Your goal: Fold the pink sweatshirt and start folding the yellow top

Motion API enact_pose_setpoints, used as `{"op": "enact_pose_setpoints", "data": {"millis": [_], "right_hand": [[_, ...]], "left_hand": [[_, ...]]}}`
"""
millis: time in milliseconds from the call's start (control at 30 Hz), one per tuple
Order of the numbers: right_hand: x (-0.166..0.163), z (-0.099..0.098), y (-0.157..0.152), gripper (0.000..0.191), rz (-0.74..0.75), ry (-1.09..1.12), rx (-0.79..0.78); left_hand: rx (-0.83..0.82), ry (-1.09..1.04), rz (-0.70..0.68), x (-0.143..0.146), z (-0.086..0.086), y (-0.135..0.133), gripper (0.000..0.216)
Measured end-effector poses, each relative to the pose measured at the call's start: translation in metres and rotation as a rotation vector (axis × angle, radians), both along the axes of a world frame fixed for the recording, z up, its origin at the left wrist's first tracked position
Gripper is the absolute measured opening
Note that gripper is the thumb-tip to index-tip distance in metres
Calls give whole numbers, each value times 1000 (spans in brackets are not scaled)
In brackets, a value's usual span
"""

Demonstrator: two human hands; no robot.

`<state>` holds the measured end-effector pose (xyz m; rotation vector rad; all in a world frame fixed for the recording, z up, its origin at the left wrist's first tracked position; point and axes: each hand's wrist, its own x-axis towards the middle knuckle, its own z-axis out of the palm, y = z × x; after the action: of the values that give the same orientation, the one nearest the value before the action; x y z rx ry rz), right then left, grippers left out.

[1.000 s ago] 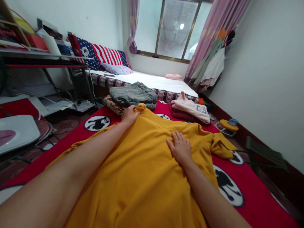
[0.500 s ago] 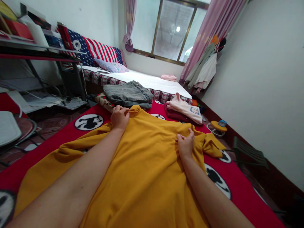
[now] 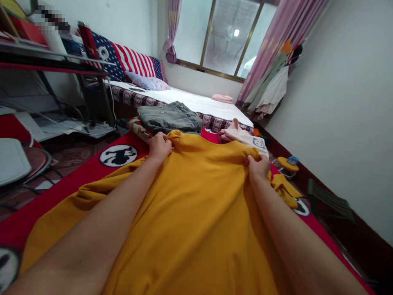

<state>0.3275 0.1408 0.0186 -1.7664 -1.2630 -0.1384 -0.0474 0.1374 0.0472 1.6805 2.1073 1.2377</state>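
A mustard-yellow long-sleeved top (image 3: 196, 196) is spread out before me over a red blanket (image 3: 78, 185) with round black-and-white figures. My left hand (image 3: 160, 146) pinches the top's far left shoulder, its fingers closed on the cloth. At the far right shoulder, my right hand (image 3: 258, 166) grips the fabric in the same way. Between the two hands the far edge is stretched and lifted a little. One sleeve trails out to the left under my forearm; the other lies bunched beyond my right hand. The near end of the top runs out of view.
Beyond the top lie folded grey denim clothes (image 3: 170, 117) and a folded pale pink garment (image 3: 241, 134). A bed (image 3: 196, 104) stands under the window. To the left are a cluttered desk (image 3: 55, 67) and a chair (image 3: 14, 162); a green folding stool (image 3: 330, 200) is at right.
My right hand has moved right and taken hold of the top's right shoulder. The far edge is now raised and pulled straighter. My left hand keeps its grip. The view has shifted slightly.
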Motion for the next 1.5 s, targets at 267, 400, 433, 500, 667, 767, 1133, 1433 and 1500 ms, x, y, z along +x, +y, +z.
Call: {"op": "enact_pose_setpoints", "data": {"millis": [267,400,433,500,667,767,1133,1433,1500], "right_hand": [[-47,-22,-18,64,222,-407,-518],[-54,-16,-21,61,230,-514,-699],[-55,-14,-23,62,238,-527,-708],[-55,-11,-30,62,268,-546,-716],[-46,-14,-68,59,359,-616,-709],[-42,-12,-91,57,410,-647,-701],[-80,-10,-228,61,527,-592,-555],[-54,45,-236,30,296,-725,-761],[-53,64,-205,28,251,-682,-630]], "left_hand": [[-187,316,-152,36,-17,-17,63],[-196,553,-212,45,-38,-20,92],[-199,581,-213,45,-41,-21,92],[-204,604,-221,45,-44,-23,90],[-265,652,-382,39,-37,-35,70],[-293,674,-410,43,-26,-53,58],[-192,601,-688,45,-34,-137,70],[-165,659,-615,38,-46,-140,68],[-158,657,-613,40,-46,-141,68]]}}
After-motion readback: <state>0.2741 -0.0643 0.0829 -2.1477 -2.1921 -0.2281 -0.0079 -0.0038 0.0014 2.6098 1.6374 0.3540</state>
